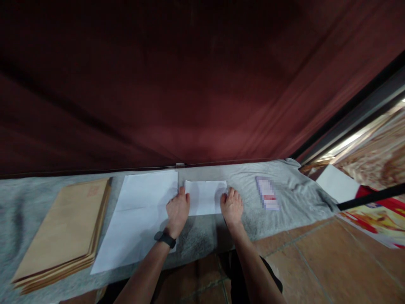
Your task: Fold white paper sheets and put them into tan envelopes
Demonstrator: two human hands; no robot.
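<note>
Left fingers (181, 191) and right fingers (232, 193) curled narrow, holding white paper (204, 198) by opposite ends; grey cloth (245, 174) beneath

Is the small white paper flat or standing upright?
Flat: the small white paper lies broad face up on the grey cloth, between left hand and right hand. Whether folded, I cannot tell.

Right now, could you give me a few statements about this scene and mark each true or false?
1. The small white paper lies between the left grip and the right grip. True.
2. The dark wristband is on the right wrist. False: the dark wristband is on the left wrist.
3. The brown stack lies left of the large white paper. True.
4. The cloth beneath the papers is yellow. False: the cloth is grey.
</note>
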